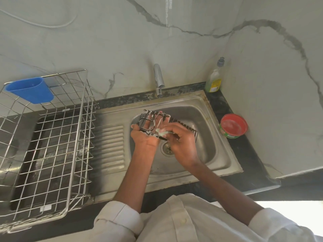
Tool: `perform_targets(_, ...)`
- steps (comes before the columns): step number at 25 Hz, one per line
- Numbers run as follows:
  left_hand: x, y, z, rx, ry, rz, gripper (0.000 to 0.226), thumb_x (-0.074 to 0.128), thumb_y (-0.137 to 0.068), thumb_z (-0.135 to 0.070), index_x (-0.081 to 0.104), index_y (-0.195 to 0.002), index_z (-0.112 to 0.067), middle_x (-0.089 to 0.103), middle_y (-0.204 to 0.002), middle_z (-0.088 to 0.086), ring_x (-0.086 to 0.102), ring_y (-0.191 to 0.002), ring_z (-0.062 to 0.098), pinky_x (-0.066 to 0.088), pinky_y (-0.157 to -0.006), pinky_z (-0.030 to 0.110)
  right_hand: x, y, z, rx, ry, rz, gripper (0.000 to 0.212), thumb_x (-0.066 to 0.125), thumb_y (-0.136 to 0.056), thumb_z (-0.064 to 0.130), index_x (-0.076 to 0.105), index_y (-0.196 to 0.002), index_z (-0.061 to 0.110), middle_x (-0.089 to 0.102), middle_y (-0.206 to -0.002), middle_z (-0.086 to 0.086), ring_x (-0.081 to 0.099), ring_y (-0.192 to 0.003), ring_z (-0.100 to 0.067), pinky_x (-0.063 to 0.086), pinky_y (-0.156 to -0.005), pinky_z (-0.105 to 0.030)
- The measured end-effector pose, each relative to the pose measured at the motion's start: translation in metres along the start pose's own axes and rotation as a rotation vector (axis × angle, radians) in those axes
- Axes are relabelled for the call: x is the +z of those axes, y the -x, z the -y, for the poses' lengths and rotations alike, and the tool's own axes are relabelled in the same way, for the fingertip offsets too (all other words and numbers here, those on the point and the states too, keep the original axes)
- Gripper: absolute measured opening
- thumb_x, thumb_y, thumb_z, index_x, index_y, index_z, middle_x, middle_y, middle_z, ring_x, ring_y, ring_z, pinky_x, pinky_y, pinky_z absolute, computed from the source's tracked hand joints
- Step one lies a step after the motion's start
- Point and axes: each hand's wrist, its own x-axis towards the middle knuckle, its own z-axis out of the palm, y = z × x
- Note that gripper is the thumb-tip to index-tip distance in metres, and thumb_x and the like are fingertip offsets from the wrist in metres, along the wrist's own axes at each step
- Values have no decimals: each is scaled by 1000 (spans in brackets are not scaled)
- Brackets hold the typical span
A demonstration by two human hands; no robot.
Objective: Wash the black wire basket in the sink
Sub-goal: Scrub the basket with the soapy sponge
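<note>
The black wire basket (185, 125) is held over the steel sink (201, 151), above the drain. My left hand (146, 137) supports its left end from below, fingers stretched up through the soapy wires and the thumb hooked at the edge. My right hand (178, 137) grips a small pale green scrubber (161, 132) and presses it against the basket's near edge. White foam coats the basket's left end. The right part of the basket sticks out past my right hand.
The tap (159, 81) stands behind the sink, no water visibly running. A green soap bottle (214, 79) and a red tub of dish paste (233, 126) sit at the right. A large steel drying rack (47, 137) with a blue cup (29, 89) fills the left counter.
</note>
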Motion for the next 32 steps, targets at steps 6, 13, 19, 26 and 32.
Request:
perform_targets(6, -5, 1, -10, 97, 228, -148, 63, 25, -113, -48, 51, -140, 3, 53, -140, 32, 56, -126, 50, 40, -103, 74, 13, 12, -7, 89, 55, -84, 26, 71, -90, -8, 80, -103, 12, 75, -101, 8, 71, -91, -6, 60, -78, -29)
perform_targets(13, -17, 4, -17, 130, 260, -191, 60, 25, -113, -48, 59, -123, 0, 57, -139, 29, 55, -133, 46, 40, -115, 67, 4, 24, -32, 257, 110, -116, 28, 69, -88, -11, 80, -97, 13, 76, -95, 7, 71, -88, -5, 61, -77, -35)
perform_targets(19, -21, 0, -8, 91, 147, -296, 48, 33, -113, -39, 53, -100, 3, 56, -121, 27, 62, -100, 41, 47, -103, 52, 11, 16, -14, 36, 77, -68, 28, 69, -85, -15, 80, -97, 7, 76, -99, 4, 71, -93, -3, 60, -80, -26)
perform_targets(26, -18, -11, -6, 21, 157, -162, 45, 31, -104, -34, 61, -104, -1, 63, -114, 26, 61, -122, 44, 53, -86, 74, -12, 5, -23, 348, 66, -131, 15, 73, -95, 8, 79, -102, 20, 74, -98, 17, 68, -87, 2, 48, -75, -8)
perform_targets(32, -10, -8, 0, -27, 18, -194, 50, 30, -111, -33, 61, -98, 5, 63, -118, 28, 61, -103, 45, 49, -111, 59, -18, -26, -23, 333, 2, 19, 12, 63, -101, 6, 68, -109, 14, 69, -105, 9, 61, -86, 11, 43, -74, -5)
